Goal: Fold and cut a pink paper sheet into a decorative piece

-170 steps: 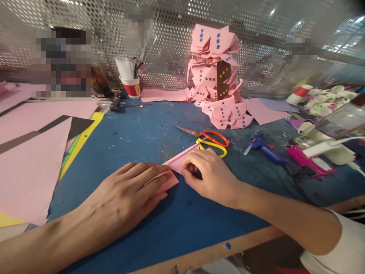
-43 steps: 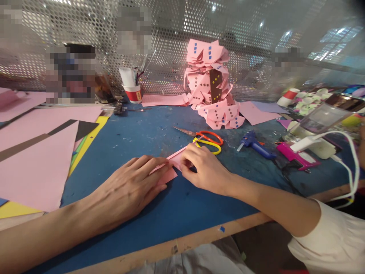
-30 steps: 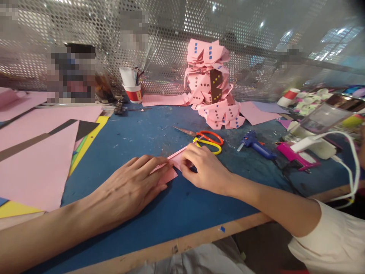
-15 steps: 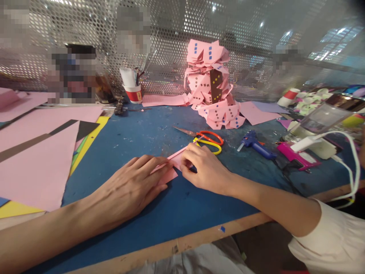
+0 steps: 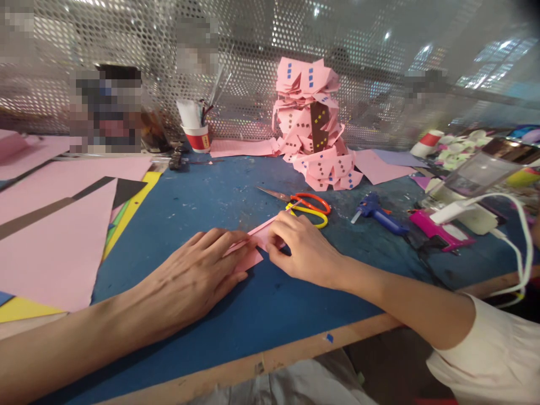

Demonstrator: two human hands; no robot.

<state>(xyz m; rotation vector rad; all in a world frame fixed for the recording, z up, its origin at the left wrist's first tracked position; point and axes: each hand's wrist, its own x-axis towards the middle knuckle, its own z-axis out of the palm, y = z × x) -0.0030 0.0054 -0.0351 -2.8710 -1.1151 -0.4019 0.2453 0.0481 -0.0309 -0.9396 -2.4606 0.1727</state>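
Observation:
A folded piece of pink paper (image 5: 262, 234) lies slantwise on the blue tabletop under my fingers. Stretched out nearly flat, my left hand (image 5: 206, 267) presses its near-left part down, covering much of it. My right hand (image 5: 297, 247) has its fingers curled and closed on the paper's far-right part; the fingertips are partly hidden. Just beyond the right hand lie scissors (image 5: 311, 209) with one red-orange and one yellow handle. The paper's thin far edge reaches toward the yellow handle.
At the back stands a tiered pink paper structure (image 5: 310, 121) with small coloured squares. To the right are a blue glue gun (image 5: 382, 215), a magenta device (image 5: 442, 230) and a white cable (image 5: 527, 236). Pink sheets (image 5: 54, 247) cover the left side. A red-white cup (image 5: 197, 138) holds tools.

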